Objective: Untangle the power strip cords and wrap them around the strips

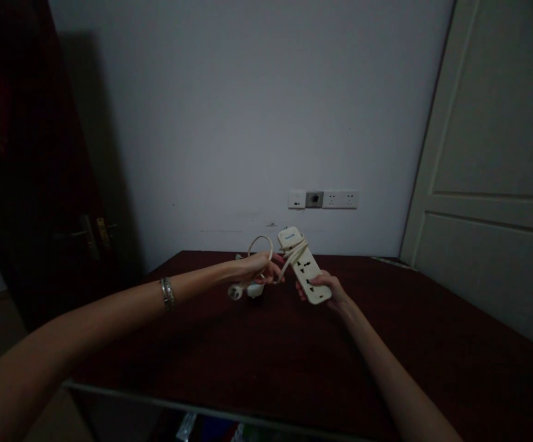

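A cream power strip (303, 265) is held above the dark red table (266, 350), tilted with its far end up. My right hand (328, 290) grips its near end from below. Its cream cord (289, 253) is looped round the strip's far end and runs left into my left hand (257, 267), which is closed on the cord. The plug (236, 291) hangs just below my left hand, beside a small white object (255, 288) that I cannot make out. A metal bracelet (167, 294) sits on my left wrist.
A row of wall sockets (324, 199) is on the white wall behind the table. A dark door with a handle (82, 234) stands at the left, a pale door (496, 184) at the right. The table's front edge (165, 402) has a light trim.
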`<state>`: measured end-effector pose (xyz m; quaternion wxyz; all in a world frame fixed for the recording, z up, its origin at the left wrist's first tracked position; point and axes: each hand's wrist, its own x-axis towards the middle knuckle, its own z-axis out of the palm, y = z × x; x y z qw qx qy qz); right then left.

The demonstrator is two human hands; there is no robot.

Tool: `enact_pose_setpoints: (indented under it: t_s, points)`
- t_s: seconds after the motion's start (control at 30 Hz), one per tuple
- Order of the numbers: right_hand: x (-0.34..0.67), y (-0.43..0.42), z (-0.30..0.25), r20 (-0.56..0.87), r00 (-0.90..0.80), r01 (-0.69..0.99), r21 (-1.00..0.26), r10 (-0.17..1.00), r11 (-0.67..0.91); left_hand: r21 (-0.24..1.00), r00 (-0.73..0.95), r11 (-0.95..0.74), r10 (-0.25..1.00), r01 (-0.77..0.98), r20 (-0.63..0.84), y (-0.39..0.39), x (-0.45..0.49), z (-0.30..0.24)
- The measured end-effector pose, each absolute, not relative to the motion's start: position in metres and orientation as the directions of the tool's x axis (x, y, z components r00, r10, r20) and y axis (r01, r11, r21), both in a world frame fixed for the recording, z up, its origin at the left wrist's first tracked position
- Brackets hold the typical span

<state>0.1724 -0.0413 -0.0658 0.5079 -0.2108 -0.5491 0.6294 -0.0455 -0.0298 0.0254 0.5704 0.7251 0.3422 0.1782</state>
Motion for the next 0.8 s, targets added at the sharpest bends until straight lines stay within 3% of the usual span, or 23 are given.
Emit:
enact_pose_setpoints:
  t_s: [0.17, 0.27, 0.37, 0.53, 0.67, 0.8]
  points:
    - [0.171, -0.041, -0.065, 0.278, -0.33, -0.416, -0.901, 0.902, 0.126, 0.951, 0.661, -0.11, 0.742, 0.288, -0.114, -0.032, -0.043, 0.037]
    - [0.173, -0.039, -0.065, 0.266, -0.288, -0.397, -0.907, 0.92, 0.138, 0.918, 0.584, -0.244, 0.812, 0.312, 0.018, -0.027, -0.042, 0.042]
    - [0.177, -0.038, -0.064, 0.233, -0.29, -0.342, -0.931, 0.928, 0.127, 0.811, 0.497, -0.43, 0.844, 0.397, 0.204, -0.015, -0.041, 0.047]
    - [0.183, -0.038, -0.063, 0.113, -0.399, -0.18, -0.983, 0.91, 0.043, 0.557, 0.446, -0.64, 0.769, 0.53, 0.459, 0.004, -0.038, 0.065]
    - [0.186, -0.042, -0.063, 0.104, -0.493, -0.134, -0.99, 0.864, 0.042, 0.377, 0.392, -0.654, 0.722, 0.656, 0.57, 0.018, -0.037, 0.083]
    - [0.194, -0.044, -0.062, 0.193, -0.523, -0.214, -0.972, 0.83, 0.091, 0.393, 0.299, -0.585, 0.754, 0.709, 0.584, 0.029, -0.046, 0.091]
